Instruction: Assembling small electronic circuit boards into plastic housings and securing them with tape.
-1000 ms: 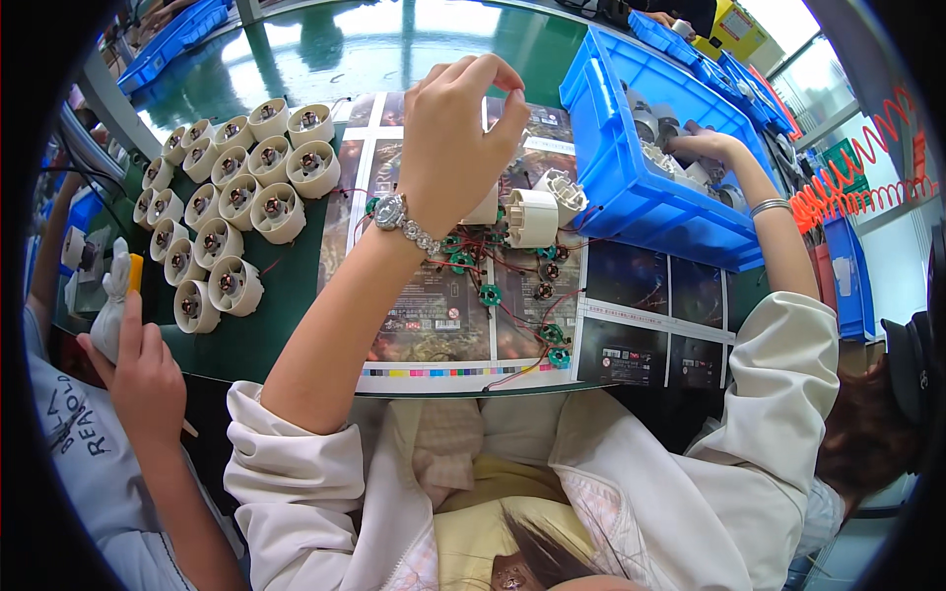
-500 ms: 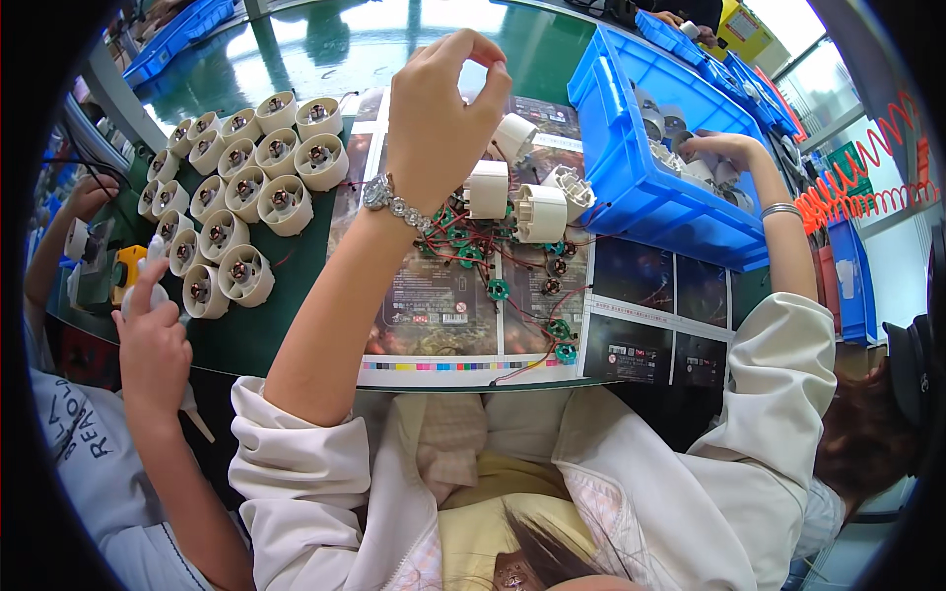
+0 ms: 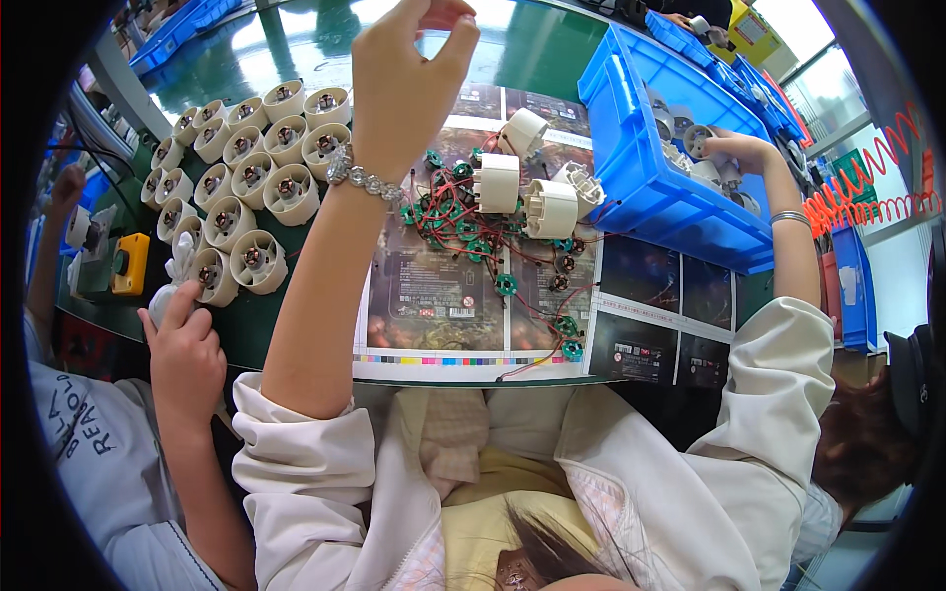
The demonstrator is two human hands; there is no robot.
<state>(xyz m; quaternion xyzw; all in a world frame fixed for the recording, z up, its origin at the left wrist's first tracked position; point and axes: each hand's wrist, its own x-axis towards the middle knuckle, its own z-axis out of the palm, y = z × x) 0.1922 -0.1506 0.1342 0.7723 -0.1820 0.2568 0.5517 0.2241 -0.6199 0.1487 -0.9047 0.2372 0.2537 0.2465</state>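
Note:
My left hand (image 3: 404, 84) is raised above the table's far part, beside the rows of housings. Its fingers curl loosely with the thumb apart, and nothing shows in them; the top fingertips are near the picture's edge. My right hand (image 3: 744, 150) reaches into a blue bin (image 3: 680, 222) and grips a round white plastic housing (image 3: 699, 141), among several similar ones. Between my arms, several white housings (image 3: 552, 209) lie beside and on a tangle of red wires and small green circuit boards (image 3: 506, 285), on printed sheets (image 3: 434, 340).
Rows of white housings with metal parts inside (image 3: 258, 258) stand on the green table to the left. A co-worker's hand (image 3: 187, 355) holds a white tool beside them. A yellow switch box (image 3: 130, 264) is farther left. An orange coiled hose (image 3: 867, 205) hangs right.
My left hand has moved up and to the left, away from the loose housings. In the bin, my right hand has lifted a round housing into view. The co-worker's hand has moved right.

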